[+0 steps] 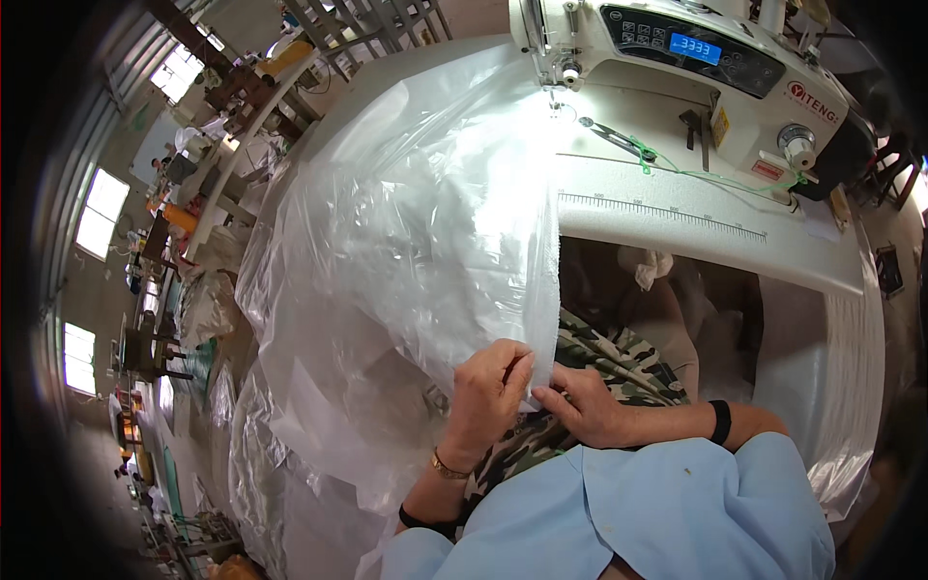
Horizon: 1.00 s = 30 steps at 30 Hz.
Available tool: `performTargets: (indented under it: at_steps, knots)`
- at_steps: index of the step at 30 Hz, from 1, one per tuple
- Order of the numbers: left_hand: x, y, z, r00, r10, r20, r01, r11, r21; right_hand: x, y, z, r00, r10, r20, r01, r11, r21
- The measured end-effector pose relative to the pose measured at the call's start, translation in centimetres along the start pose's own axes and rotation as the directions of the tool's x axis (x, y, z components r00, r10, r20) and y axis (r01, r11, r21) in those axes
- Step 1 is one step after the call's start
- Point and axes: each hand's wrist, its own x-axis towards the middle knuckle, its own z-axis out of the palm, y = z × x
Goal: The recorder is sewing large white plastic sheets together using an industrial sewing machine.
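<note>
A large sheet of clear plastic film (396,222) over white woven fabric spreads from the sewing machine (696,58) down to my lap. Its right edge (546,290) runs straight from under the lit needle area to my hands. My left hand (491,394) pinches the film and fabric near that edge, fingers curled. Close beside it, my right hand (578,404) grips the same edge between thumb and fingers. The layers between the fingertips are partly hidden.
Thread snips (617,138) with a green cord lie on the machine bed, right of the needle. A ruler scale (667,215) runs along the table's front. Below is an opening with a crumpled white cloth (645,266). Benches and piled material stand at left.
</note>
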Motion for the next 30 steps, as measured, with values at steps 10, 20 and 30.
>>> performTargets:
  at_steps: [10, 20, 30]
  knots:
    - [-1.0, 0.5, -0.2, 0.984, -0.165, 0.072, 0.174, 0.974, -0.146, 0.4, -1.6, -0.4, 0.965, -0.176, 0.193, 0.211, 0.960, -0.182]
    - [-1.7, -1.6, -0.3, 0.945, -0.306, 0.114, 0.327, 0.898, -0.294, 2.2, -0.5, -0.6, 0.801, -0.348, 0.487, 0.514, 0.816, -0.263]
    - [-2.2, 2.0, -1.4, 0.979, -0.052, -0.196, 0.072, 0.993, 0.097, 9.6, 4.5, -1.1, 0.977, -0.196, -0.083, 0.181, 0.971, -0.158]
